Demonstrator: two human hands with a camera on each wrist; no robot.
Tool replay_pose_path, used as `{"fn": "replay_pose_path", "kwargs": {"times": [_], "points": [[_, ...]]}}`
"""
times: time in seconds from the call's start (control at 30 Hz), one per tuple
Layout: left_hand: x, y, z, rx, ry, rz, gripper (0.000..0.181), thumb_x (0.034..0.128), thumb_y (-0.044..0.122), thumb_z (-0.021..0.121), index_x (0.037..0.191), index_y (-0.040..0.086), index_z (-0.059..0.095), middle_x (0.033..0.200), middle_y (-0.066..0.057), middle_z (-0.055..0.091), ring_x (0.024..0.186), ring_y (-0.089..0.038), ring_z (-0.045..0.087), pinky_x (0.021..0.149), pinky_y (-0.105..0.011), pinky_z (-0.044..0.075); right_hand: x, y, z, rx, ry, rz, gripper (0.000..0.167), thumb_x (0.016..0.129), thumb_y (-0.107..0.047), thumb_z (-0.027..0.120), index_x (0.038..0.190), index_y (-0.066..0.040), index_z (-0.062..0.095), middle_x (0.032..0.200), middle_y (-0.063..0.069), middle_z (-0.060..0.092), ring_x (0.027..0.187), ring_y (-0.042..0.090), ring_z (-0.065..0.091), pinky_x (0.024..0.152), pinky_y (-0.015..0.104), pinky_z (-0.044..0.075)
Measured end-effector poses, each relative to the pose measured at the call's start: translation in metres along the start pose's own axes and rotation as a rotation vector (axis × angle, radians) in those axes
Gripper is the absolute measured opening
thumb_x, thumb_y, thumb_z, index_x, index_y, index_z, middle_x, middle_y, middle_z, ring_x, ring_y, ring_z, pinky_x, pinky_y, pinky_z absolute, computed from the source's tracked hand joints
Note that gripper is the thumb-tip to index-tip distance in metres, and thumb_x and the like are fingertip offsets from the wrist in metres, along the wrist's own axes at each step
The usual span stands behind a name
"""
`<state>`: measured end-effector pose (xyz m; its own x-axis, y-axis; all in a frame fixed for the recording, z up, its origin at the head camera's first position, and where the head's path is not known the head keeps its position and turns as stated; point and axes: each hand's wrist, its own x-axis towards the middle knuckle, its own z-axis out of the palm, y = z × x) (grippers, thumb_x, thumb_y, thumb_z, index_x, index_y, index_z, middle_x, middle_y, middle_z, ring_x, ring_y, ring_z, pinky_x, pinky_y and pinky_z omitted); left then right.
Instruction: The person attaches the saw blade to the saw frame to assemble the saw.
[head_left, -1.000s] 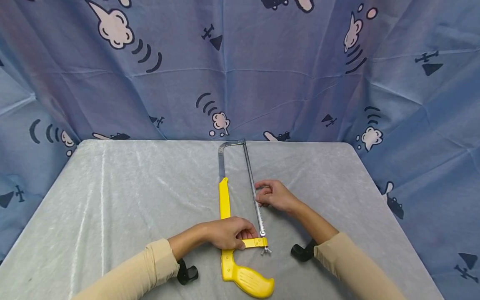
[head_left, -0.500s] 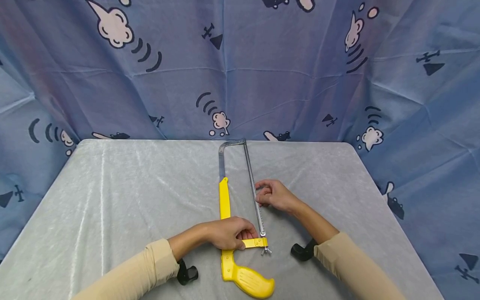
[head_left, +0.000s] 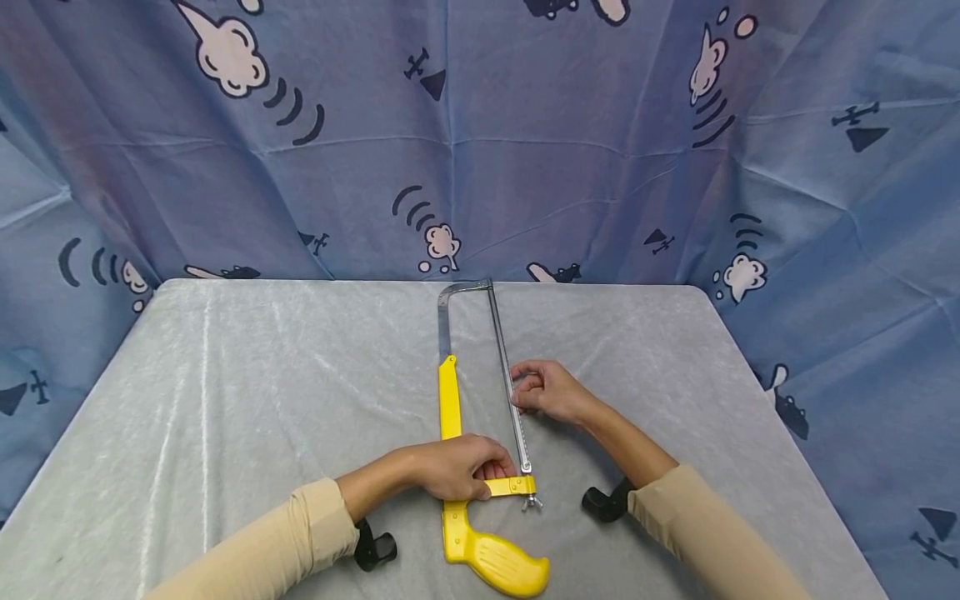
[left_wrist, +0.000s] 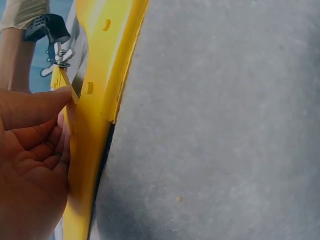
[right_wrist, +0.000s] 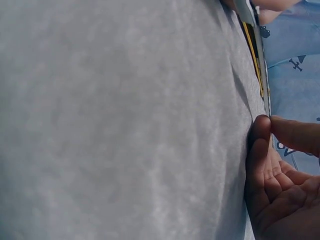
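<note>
A hacksaw point(head_left: 450, 396) with a yellow frame and grip and a silver front bow lies on the cloth, its grip end toward me. Its blade point(head_left: 504, 358) runs along the right side, down to a wing nut point(head_left: 532, 502). My left hand point(head_left: 457, 462) reaches over the frame and pinches the short yellow crosspiece near the wing nut; the left wrist view shows the thumb point(left_wrist: 35, 107) on it. At mid-blade, my right hand point(head_left: 553, 392) pinches the blade between thumb and fingers. In the right wrist view the thumb point(right_wrist: 297, 135) meets the index finger there.
Light grey cloth point(head_left: 300, 400) covers the table. The saw's bow reaches the table's far edge. A blue patterned curtain point(head_left: 525, 167) hangs behind and at both sides. Black wrist-worn camera mounts point(head_left: 375, 546) sit below both wrists.
</note>
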<state>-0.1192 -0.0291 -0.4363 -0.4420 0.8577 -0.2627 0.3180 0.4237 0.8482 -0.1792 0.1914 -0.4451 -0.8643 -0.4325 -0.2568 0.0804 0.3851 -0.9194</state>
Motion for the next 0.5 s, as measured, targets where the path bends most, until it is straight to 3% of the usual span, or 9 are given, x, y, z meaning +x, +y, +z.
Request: {"fn": "replay_pose_path", "kwargs": {"times": [0.5], "points": [[0.0004, -0.0015, -0.0004, 0.005, -0.003, 0.000, 0.026, 0.0888, -0.006, 0.066, 0.111, 0.009, 0.066, 0.090, 0.008, 0.058, 0.082, -0.001, 0.052, 0.079, -0.018, 0.046, -0.0052, -0.0017, -0.0012, -0.040, 0.025, -0.002, 0.044, 0.090, 0.000, 0.064, 0.129, 0.017, 0.050, 0.081, 0.011, 0.069, 0.070, 0.016, 0.065, 0.064, 0.027, 0.052]]}}
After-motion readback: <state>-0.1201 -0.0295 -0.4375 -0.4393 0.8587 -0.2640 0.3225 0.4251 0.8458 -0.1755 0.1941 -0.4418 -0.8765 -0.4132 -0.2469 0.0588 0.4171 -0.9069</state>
